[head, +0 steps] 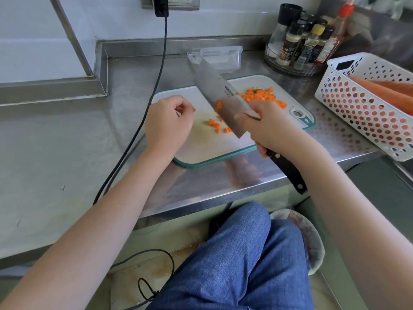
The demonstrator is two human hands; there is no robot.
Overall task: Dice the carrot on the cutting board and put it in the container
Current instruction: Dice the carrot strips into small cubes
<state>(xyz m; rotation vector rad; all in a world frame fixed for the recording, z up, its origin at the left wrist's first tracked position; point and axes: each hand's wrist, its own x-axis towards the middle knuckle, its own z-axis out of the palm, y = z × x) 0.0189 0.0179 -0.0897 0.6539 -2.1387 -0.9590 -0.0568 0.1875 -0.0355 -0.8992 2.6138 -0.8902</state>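
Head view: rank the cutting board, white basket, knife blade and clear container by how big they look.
1. cutting board
2. white basket, cut off by the frame edge
3. knife blade, nearer the camera, so unsure
4. clear container, partly hidden

A steel counter [55,142] runs along a white tiled wall [116,16]. On the wall there is a socket strip [178,2] with a black plug [161,6], and its black cable [143,121] hangs down across the counter to the floor, where it makes loops. At the back right stands a round clear rack [290,68] with spice bottles [288,47] and a red-capped sauce bottle [337,30]. On the right, a white perforated basket [366,113] holds whole carrots [393,92]. Below the counter edge, a leg in blue jeans [241,260] is visible.
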